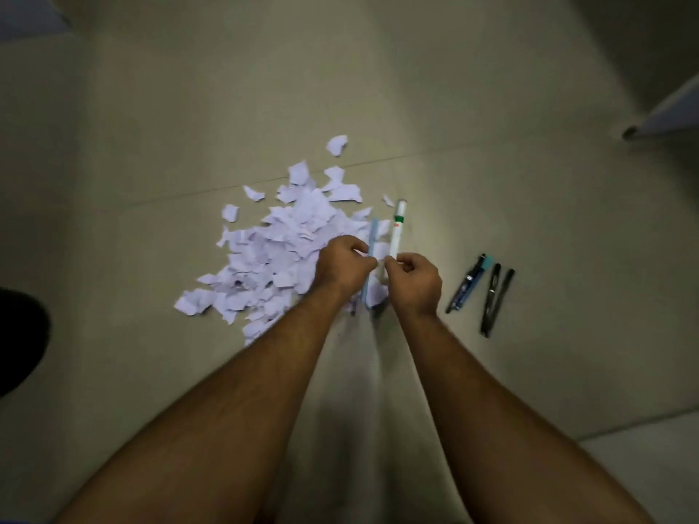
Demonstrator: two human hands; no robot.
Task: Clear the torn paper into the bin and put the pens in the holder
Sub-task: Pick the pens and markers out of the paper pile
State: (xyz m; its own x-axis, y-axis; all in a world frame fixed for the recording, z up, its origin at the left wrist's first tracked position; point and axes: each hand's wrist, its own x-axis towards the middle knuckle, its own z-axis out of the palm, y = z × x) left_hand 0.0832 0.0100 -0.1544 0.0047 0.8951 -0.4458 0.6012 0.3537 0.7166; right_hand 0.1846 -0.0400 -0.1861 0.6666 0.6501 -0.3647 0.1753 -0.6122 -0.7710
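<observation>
A heap of torn white paper scraps (280, 243) lies on the beige tiled floor. At its right edge my left hand (342, 266) is closed around a light blue pen (372, 240) that stands nearly upright. Beside it my right hand (414, 283) grips the lower end of a white marker with a green band (397, 226). To the right, on the bare floor, lie a dark blue pen with a teal cap (467, 283) and two black pens (495, 296). No bin or pen holder shows in the view.
A dark rounded object (19, 338) sits at the left edge. A pale panel with a dark foot (662, 115) stands at the upper right. Tile joints cross the floor (491, 88) behind the heap.
</observation>
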